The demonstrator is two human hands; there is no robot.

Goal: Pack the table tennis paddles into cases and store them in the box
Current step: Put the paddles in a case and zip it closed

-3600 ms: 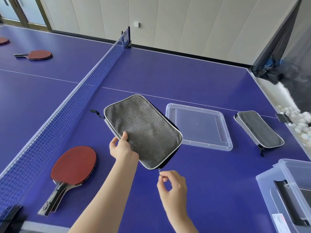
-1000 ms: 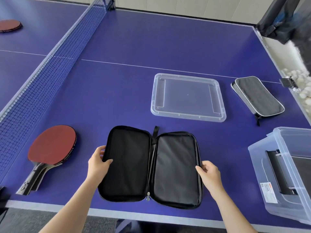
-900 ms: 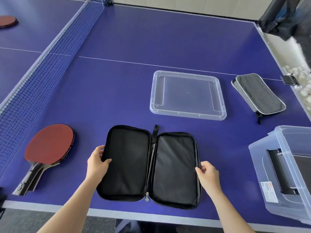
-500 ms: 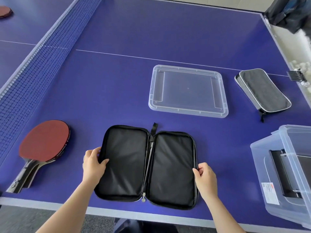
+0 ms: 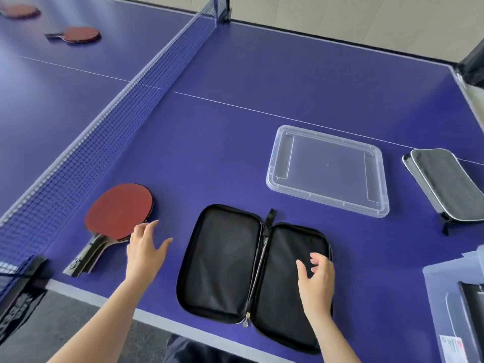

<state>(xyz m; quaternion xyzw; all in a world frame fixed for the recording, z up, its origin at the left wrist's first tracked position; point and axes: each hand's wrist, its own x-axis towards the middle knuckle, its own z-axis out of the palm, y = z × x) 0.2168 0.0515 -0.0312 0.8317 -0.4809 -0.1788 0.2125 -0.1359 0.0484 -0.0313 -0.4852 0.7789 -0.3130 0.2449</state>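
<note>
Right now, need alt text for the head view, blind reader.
An open black case lies flat on a blue table; the left hand reaches toward a red paddle and the right hand hovers over the case. Behind lie a clear lid and a closed grey case.

The clear storage box runs off the frame's right and bottom edges, its dark contents and label only partly seen. A closed grey case is clipped at the right edge. The right hand covers part of the open case. A far paddle is blurred.
</note>
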